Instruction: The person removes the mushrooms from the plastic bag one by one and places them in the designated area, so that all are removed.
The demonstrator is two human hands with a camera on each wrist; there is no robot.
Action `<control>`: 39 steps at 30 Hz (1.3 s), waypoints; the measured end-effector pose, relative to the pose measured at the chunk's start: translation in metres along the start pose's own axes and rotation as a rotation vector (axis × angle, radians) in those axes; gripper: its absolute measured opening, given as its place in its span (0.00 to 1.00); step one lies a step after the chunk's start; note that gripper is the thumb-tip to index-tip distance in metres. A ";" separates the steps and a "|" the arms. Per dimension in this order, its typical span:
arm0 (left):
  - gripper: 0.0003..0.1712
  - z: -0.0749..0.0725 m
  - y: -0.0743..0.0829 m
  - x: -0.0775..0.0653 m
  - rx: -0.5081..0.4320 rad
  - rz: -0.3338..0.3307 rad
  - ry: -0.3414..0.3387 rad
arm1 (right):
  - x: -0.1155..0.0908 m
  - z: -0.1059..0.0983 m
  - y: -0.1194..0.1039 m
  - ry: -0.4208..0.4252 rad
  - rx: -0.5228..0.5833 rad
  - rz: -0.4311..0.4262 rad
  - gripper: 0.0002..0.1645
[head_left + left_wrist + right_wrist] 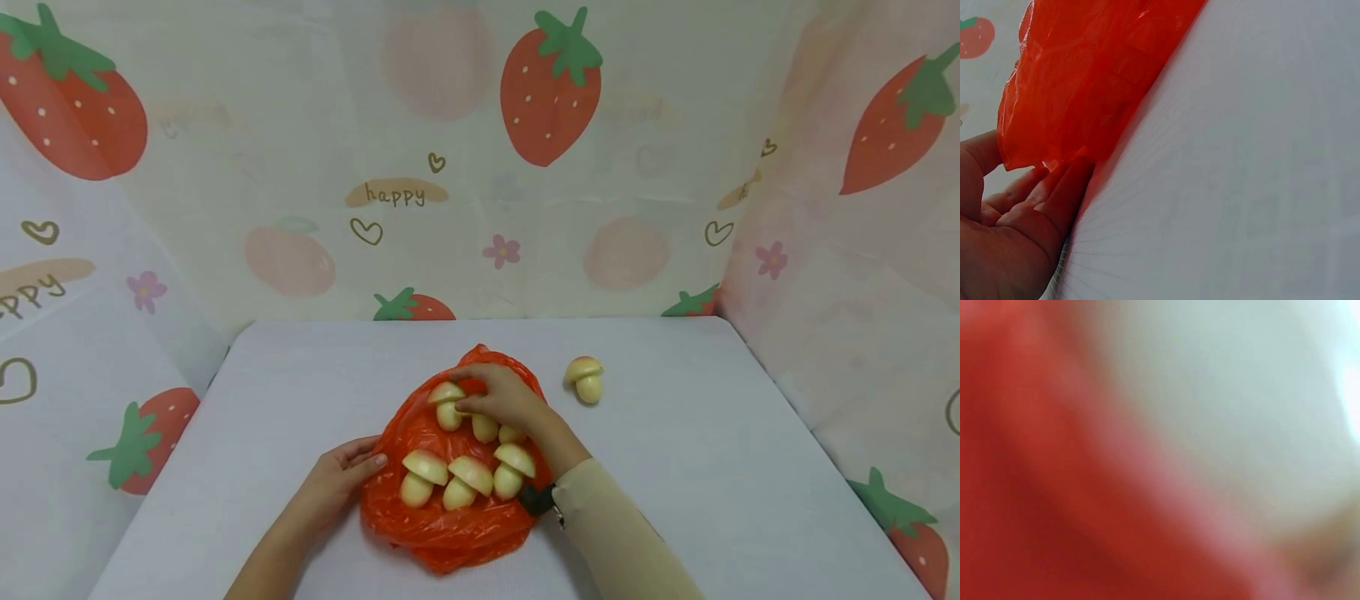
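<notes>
A red plastic bag (420,533) lies spread on the table with its mouth facing up. Toy mushrooms with pale yellow caps and stems lie in it in two rows, among them a front-left mushroom (424,478). My left hand (333,483) holds the bag's left edge, thumb over the rim and fingers beneath, as the left wrist view shows with the red plastic (1085,81). Reaching over the bag from the right, my right hand (510,398) pinches the back-left mushroom (447,410) between thumb and fingers. It partly covers the other back-row mushrooms.
Another mushroom (585,380) lies on the white table (675,467), to the right behind the bag. Strawberry-print cloth (465,167) hangs behind the table and at both sides. The right wrist view is a blur of red plastic and pale background.
</notes>
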State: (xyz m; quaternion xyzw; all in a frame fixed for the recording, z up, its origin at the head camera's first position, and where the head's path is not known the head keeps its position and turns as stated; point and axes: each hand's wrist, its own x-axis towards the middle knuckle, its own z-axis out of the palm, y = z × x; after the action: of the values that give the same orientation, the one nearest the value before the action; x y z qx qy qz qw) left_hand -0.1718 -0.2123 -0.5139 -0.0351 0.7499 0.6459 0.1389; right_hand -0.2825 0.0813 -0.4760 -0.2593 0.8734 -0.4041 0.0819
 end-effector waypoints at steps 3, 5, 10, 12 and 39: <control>0.34 0.000 0.000 0.001 0.008 -0.001 0.007 | 0.002 0.002 0.000 -0.015 0.001 0.020 0.27; 0.34 0.000 -0.001 0.001 0.007 0.000 0.005 | 0.003 0.002 -0.002 -0.024 -0.003 0.031 0.27; 0.34 0.000 0.000 0.001 0.004 -0.004 0.002 | 0.004 0.003 -0.007 -0.045 -0.012 0.055 0.27; 0.34 0.000 0.000 0.001 -0.001 -0.006 0.000 | 0.004 0.003 -0.008 -0.046 -0.022 0.058 0.27; 0.35 0.002 0.002 -0.003 -0.028 0.017 0.007 | 0.006 0.006 -0.010 0.037 -0.129 -0.034 0.24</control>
State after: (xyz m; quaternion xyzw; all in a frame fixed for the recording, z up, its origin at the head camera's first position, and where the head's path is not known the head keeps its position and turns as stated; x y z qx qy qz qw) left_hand -0.1685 -0.2101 -0.5117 -0.0333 0.7416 0.6573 0.1302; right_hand -0.2818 0.0691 -0.4721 -0.2712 0.8944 -0.3533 0.0418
